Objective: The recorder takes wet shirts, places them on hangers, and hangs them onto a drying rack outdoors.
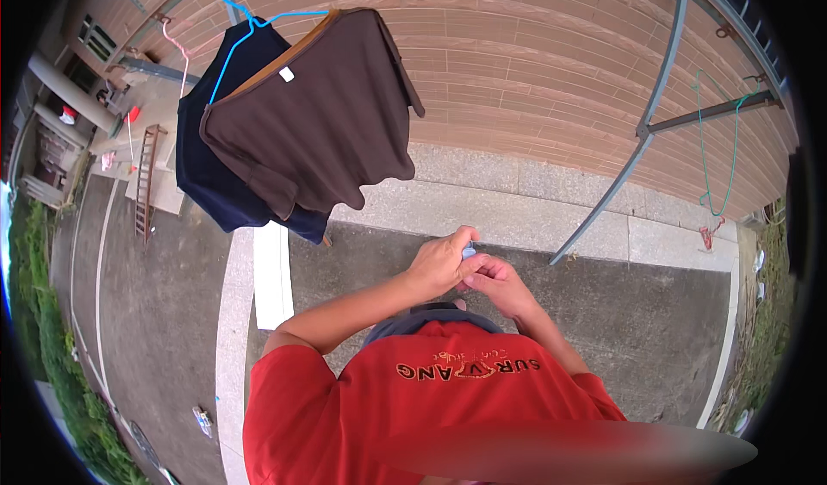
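Note:
My left hand (437,264) and my right hand (501,283) meet in front of my waist. A small light-blue plastic piece (469,251), possibly a clip, shows between the left fingers and thumb; most of it is hidden. The right fingertips touch the left thumb right below that piece, and whether they also grip it is unclear. Up and to the left, a brown short-sleeved top (323,117) hangs inclined from a blue clothes hanger (251,18). Behind it hangs a navy garment (200,155), near a pink hanger (187,55).
A tiled wall (530,78) rises ahead over a granite ledge (555,207). A metal brace (665,78) slants down at right, near a green wire hanger (701,142). A red hanger-like item (709,234) lies on the ledge. A ladder (146,181) stands far left.

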A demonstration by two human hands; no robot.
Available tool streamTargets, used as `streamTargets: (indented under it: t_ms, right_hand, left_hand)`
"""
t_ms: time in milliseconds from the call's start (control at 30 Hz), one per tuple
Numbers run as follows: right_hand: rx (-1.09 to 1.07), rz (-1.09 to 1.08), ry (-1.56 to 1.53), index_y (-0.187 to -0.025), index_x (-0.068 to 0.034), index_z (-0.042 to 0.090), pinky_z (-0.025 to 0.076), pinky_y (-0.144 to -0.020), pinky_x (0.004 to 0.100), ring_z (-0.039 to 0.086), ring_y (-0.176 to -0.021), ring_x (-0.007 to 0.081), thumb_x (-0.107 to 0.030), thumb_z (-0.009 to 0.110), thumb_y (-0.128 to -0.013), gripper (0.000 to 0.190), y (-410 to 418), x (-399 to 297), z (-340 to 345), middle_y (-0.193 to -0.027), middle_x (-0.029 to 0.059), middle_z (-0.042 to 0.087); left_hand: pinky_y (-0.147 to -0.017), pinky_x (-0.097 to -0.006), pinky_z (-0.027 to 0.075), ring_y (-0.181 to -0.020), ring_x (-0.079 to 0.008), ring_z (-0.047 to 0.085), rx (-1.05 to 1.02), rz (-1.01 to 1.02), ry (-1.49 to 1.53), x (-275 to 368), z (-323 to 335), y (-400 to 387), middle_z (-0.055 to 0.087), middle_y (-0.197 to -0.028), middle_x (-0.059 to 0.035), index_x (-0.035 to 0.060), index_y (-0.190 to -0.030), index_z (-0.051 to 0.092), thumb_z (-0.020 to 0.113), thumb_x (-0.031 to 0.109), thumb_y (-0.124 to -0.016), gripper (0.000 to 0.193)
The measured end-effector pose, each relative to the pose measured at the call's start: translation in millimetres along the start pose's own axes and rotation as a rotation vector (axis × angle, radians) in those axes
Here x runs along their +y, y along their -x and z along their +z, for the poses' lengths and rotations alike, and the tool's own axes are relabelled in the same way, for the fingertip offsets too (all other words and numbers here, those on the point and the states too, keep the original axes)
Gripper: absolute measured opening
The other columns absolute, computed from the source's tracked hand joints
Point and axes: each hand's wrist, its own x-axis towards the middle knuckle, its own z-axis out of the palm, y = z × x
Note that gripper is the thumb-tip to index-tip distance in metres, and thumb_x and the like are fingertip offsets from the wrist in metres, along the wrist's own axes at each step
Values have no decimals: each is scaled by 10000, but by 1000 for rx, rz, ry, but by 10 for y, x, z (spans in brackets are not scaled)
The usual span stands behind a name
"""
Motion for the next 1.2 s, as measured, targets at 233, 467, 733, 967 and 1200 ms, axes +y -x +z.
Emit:
streamTargets:
  t_ms: [233, 467, 733, 967, 1200]
  right_hand:
    - [-108, 48, 239, -1013, -28, 548, 450, -747, 236, 555, -842, 87, -96, 552, -848, 178, -272, 227, 347, -899, 20, 601]
    - [-339, 196, 430, -1011, -26, 543, 439, -779, 236, 531, -861, 79, -113, 580, -842, 194, -512, 538, 1028, -907, 12, 572]
    - [-104, 246, 413, -1189, -1, 413, 433, -720, 265, 545, -888, 146, -190, 602, -809, 465, -1287, 887, 2066, -1020, 91, 553]
    - [186, -1, 643, -1300, 39, 263, 385, -879, 336, 468, -1081, 228, -252, 692, -732, 769, -2354, 776, 2488, -1210, 184, 460]
    - [346, 246, 681, -1315, 99, 114, 245, -1018, 324, 287, -1259, 317, -278, 804, -591, 1068, -2978, 1075, 3096, -1333, 275, 273]
  left_hand:
    - [-625, -332, 444, -672, -215, 550, 113, -137, 204, -221, -337, 640, 538, -749, -100, 41, -1113, 436, 563, 318, -833, 413]
    - [-574, -243, 419, -652, -68, 486, 96, -393, 410, -460, -777, 1769, 553, -756, -25, 38, -1039, 479, 637, 177, -798, 320]
    - [-626, -341, 460, -668, -234, 578, 355, -861, 166, -885, -1056, 3822, 584, -751, -131, 30, -966, 509, 659, 283, -760, 359]
    - [-674, -392, 458, -749, -313, 595, 365, -1165, 73, -1359, -909, 5435, 603, -798, -173, 24, -968, 524, 656, 326, -746, 397]
    - [-712, -396, 457, -814, -329, 592, 402, -1364, 75, -2145, -778, 6360, 610, -853, -186, 24, -977, 526, 657, 321, -733, 406]
